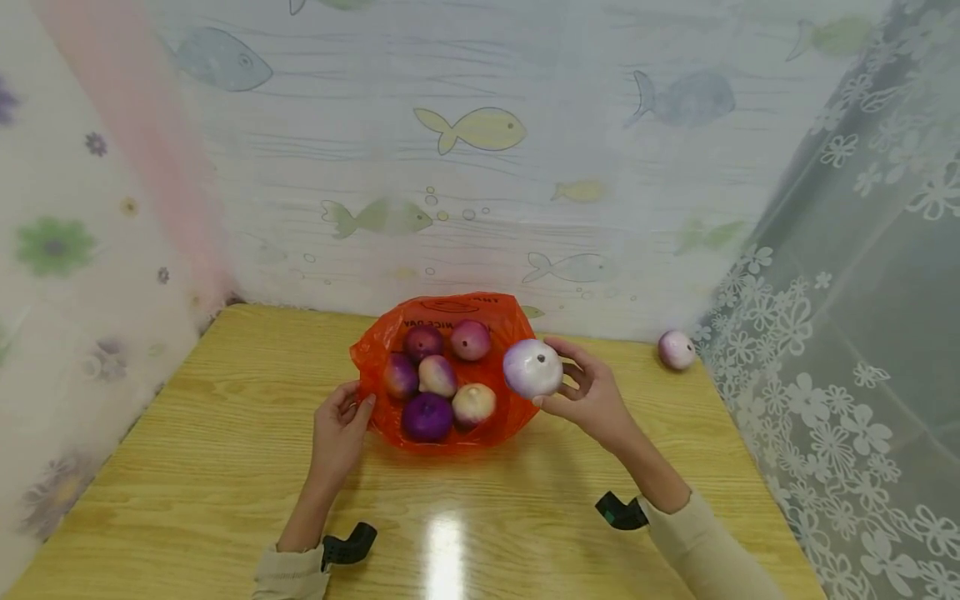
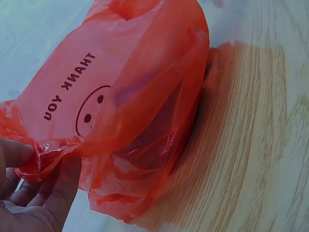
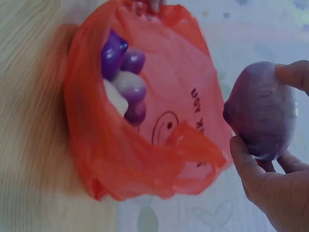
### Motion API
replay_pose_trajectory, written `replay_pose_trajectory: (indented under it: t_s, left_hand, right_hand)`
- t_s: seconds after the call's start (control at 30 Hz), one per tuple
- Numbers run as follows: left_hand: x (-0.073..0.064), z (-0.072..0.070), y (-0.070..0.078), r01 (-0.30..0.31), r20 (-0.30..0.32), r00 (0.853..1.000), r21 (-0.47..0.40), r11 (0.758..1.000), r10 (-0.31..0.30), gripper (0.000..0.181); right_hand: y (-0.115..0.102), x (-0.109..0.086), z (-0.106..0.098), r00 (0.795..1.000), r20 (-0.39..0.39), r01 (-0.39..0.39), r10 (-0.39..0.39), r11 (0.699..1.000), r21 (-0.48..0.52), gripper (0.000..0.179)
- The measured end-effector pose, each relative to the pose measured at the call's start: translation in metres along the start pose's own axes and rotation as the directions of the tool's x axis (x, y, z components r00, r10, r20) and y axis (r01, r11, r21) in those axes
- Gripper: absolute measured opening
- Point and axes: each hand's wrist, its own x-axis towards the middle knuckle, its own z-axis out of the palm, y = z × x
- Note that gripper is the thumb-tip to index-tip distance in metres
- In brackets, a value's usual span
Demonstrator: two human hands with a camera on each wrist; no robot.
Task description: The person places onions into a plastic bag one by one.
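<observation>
A red plastic bag (image 1: 517, 417) with a printed smiley face lies wide-mouthed on the wooden table. Several purple and whitish onions, among them a dark purple onion (image 1: 427, 417) and a pale onion (image 1: 474, 405), sit inside it. My left hand (image 1: 342, 433) pinches the bag's left rim between thumb and fingers; in the left wrist view the film (image 2: 53, 154) bunches up there. My right hand (image 1: 592, 400) holds a white-and-purple onion (image 1: 531, 368) at the bag's right edge, fingers and thumb around its side. The right wrist view shows this held onion (image 3: 265, 111) beside the bag.
Another white-and-purple onion (image 1: 677, 350) stands at the table's back right corner. The wooden table (image 1: 247, 467) backs onto a fish-patterned curtain (image 1: 480, 208). A flower-patterned sheet (image 1: 847, 392) hangs along the right side.
</observation>
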Motion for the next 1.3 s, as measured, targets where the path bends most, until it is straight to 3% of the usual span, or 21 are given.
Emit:
replay_pose_trajectory:
  t_s: [0.23,0.43,0.73,0.8,0.97,1.03,1.17,1.3]
  left_hand:
    - [-0.007,0.005,0.02,-0.006,0.007,1.0,0.029,1.0,0.005,0.024]
    - [-0.007,0.005,0.022,0.005,0.012,1.0,0.026,1.0,-0.005,0.025]
    - [-0.007,0.005,0.022,0.004,0.015,1.0,0.036,0.999,-0.004,0.026]
    - [-0.007,0.004,0.022,0.007,0.011,1.0,0.03,1.0,-0.007,0.026]
    - [0.0,0.0,0.002,0.0,0.006,1.0,0.006,1.0,0.0,0.027]
    - [0.003,-0.001,-0.006,-0.004,0.007,1.0,0.003,1.0,0.004,0.028]
    - [0.002,0.0,-0.002,0.002,0.006,1.0,-0.001,1.0,-0.002,0.028]
    - [-0.001,0.001,0.008,0.006,0.005,1.0,0.0,1.0,-0.006,0.027]
  right_hand:
    - [-0.009,0.014,0.034,0.994,0.082,-0.065,0.071,0.995,-0.075,0.068]
    - [-0.024,0.028,0.06,0.989,0.137,-0.036,0.056,0.99,-0.14,0.066]
    - [-0.026,0.059,0.082,0.988,0.125,-0.057,0.09,0.968,-0.246,0.065]
    - [-0.013,0.068,0.084,0.989,0.105,-0.073,0.103,0.963,-0.259,0.065]
    - [0.021,0.093,0.087,0.994,0.058,-0.075,0.097,0.949,-0.306,0.066]
    - [0.023,0.1,0.089,0.995,0.053,-0.061,0.085,0.935,-0.35,0.066]
    - [0.028,0.112,0.092,0.996,0.056,-0.044,0.074,0.906,-0.421,0.065]
    - [0.034,0.123,0.093,0.994,0.086,-0.022,0.066,0.902,-0.431,0.066]
